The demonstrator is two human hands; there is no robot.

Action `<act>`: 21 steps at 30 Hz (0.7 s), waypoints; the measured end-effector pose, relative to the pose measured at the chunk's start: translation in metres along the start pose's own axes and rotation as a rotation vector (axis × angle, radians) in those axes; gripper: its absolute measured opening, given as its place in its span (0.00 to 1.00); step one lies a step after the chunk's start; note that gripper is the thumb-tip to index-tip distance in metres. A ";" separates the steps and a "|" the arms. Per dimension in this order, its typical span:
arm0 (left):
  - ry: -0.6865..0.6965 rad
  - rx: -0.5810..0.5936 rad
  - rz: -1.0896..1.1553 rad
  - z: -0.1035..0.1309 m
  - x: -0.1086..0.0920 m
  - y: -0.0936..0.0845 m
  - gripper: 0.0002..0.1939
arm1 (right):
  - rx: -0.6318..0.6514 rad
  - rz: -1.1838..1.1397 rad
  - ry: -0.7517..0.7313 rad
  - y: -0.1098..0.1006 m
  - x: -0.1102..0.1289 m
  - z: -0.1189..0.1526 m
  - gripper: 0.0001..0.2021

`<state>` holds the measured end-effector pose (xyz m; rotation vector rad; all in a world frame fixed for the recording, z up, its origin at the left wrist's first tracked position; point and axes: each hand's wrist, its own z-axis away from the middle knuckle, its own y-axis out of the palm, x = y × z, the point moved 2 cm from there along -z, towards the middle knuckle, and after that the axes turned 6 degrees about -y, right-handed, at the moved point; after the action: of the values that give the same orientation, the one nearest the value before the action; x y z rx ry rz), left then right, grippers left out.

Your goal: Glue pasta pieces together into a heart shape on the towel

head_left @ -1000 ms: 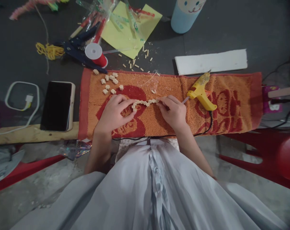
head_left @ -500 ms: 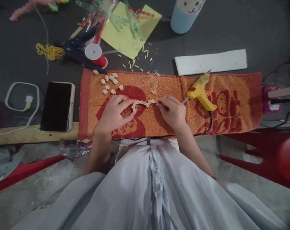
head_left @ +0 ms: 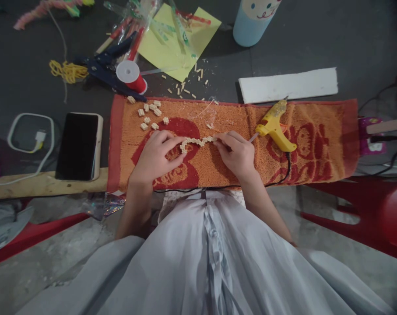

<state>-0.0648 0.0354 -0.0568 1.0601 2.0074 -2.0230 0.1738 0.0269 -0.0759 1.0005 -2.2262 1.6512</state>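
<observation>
A curved strip of small pale wooden pieces (head_left: 198, 141) is held between my two hands above an orange and red towel (head_left: 224, 175). Its left, bent end is gripped between the thumb and fingers of my left hand (head_left: 157, 157). The fingertips of my right hand (head_left: 237, 153) pinch the right end and partly cover it. Several small clusters of wooden pieces (head_left: 147, 120) lie on the towel beyond my left hand. To the right of my right hand, a yellow glue gun (head_left: 274, 127) rests on the towel, a glue stick showing at its back.
Beyond the towel are a red thread spool (head_left: 130, 73), dark blue pliers-like tool (head_left: 108, 72), yellow paper (head_left: 198, 39), loose wooden bits (head_left: 185, 87), a white board (head_left: 288, 85) and a blue bottle (head_left: 252, 26). A phone (head_left: 76, 146) lies left. The glue gun's cord (head_left: 283, 175) runs along the front edge.
</observation>
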 end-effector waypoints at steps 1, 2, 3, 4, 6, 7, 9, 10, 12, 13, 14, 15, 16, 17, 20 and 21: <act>-0.007 0.004 0.004 0.000 0.000 0.000 0.17 | 0.005 0.003 0.004 0.000 0.000 0.000 0.10; -0.011 0.007 0.006 0.000 0.000 0.000 0.17 | 0.008 0.005 0.007 0.000 0.000 0.000 0.10; -0.013 0.008 0.007 0.000 0.000 0.000 0.17 | 0.008 0.004 0.009 0.000 0.000 0.000 0.10; -0.013 0.008 0.008 0.000 0.000 0.000 0.17 | 0.009 0.003 0.009 0.000 0.000 0.000 0.10; -0.012 0.008 0.009 0.000 0.000 0.000 0.17 | 0.010 -0.003 0.010 0.000 -0.001 0.000 0.09; -0.013 0.010 0.009 0.000 -0.001 0.000 0.17 | 0.010 -0.006 0.010 0.000 -0.001 0.000 0.09; -0.015 0.016 0.007 0.000 -0.001 -0.001 0.17 | 0.013 -0.005 0.011 0.000 -0.001 0.000 0.09; -0.015 0.018 0.006 0.000 -0.001 -0.001 0.17 | 0.012 -0.003 0.010 0.000 -0.001 -0.001 0.09; -0.011 0.017 0.005 -0.001 -0.001 -0.001 0.17 | 0.001 -0.002 0.003 0.000 -0.001 -0.001 0.08; -0.008 0.013 0.005 -0.001 -0.002 -0.001 0.17 | -0.007 -0.001 0.001 0.000 -0.001 -0.001 0.08; -0.003 0.008 0.007 -0.001 -0.002 -0.001 0.17 | -0.016 -0.002 0.002 0.000 -0.001 -0.001 0.08; 0.001 0.003 0.010 -0.001 -0.002 -0.001 0.17 | -0.021 -0.003 0.006 0.001 -0.001 0.000 0.07; 0.004 0.001 0.013 -0.001 -0.002 -0.001 0.17 | -0.025 -0.005 0.014 0.001 -0.001 0.000 0.07; 0.004 0.001 0.014 -0.001 -0.002 -0.001 0.17 | -0.025 -0.007 0.024 0.001 -0.002 0.000 0.07; -0.008 0.010 0.005 0.000 -0.001 -0.001 0.17 | -0.023 -0.028 0.046 0.001 -0.002 0.000 0.07; -0.010 0.011 0.000 0.000 -0.001 -0.001 0.17 | -0.026 -0.036 0.046 0.001 -0.003 0.000 0.06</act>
<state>-0.0645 0.0355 -0.0558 1.0506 1.9935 -2.0376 0.1751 0.0281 -0.0781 0.9796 -2.1819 1.6099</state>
